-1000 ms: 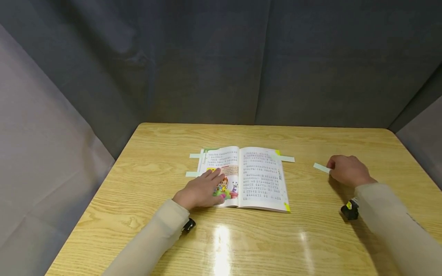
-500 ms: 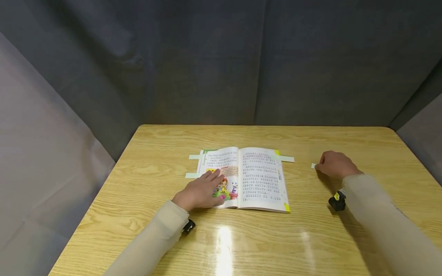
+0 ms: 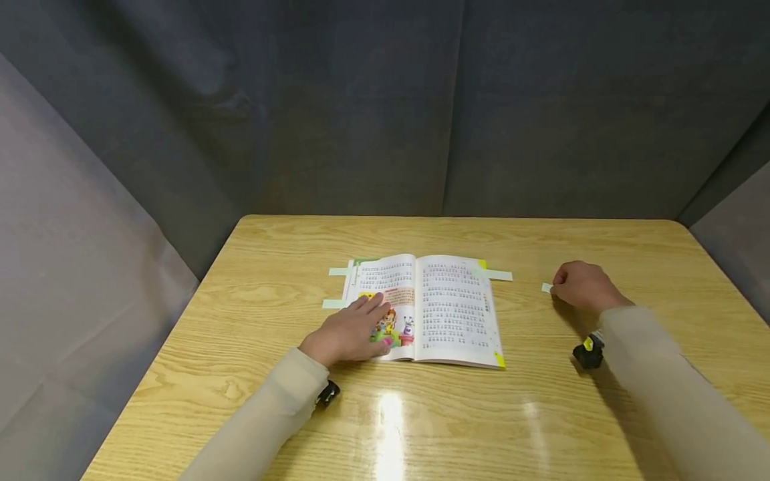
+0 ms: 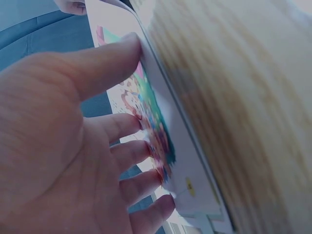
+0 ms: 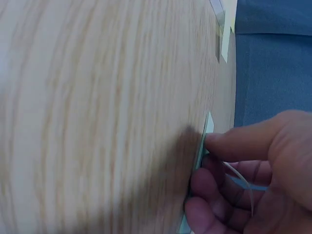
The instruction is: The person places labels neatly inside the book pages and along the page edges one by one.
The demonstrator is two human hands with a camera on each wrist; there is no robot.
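An open book (image 3: pixel 454 314) lies on the wooden table, with printed text and a coloured cartoon picture on its left page. My left hand (image 3: pixel 351 331) rests on that page, fingers spread straight over the picture (image 4: pixel 156 131). To the right of the book, my right hand (image 3: pixel 586 286) pinches at a pale green sticky note strip (image 3: pixel 546 288) low over the table; only its left end shows past the fingers. In the right wrist view the thumb presses near the strip's end (image 5: pixel 209 122), and a thin curled edge (image 5: pixel 236 173) shows between thumb and fingers.
Two pale green strips, an upper one (image 3: pixel 338 272) and a lower one (image 3: pixel 333 304), stick out from the book's left side. Another strip (image 3: pixel 500 275) juts from its right edge. A dark grey curtain (image 3: pixel 361 133) hangs behind the table's (image 3: pixel 541 414) far edge.
My right hand has moved left along the strip and now covers most of it, where a longer piece showed before. My left hand has stayed on the page.
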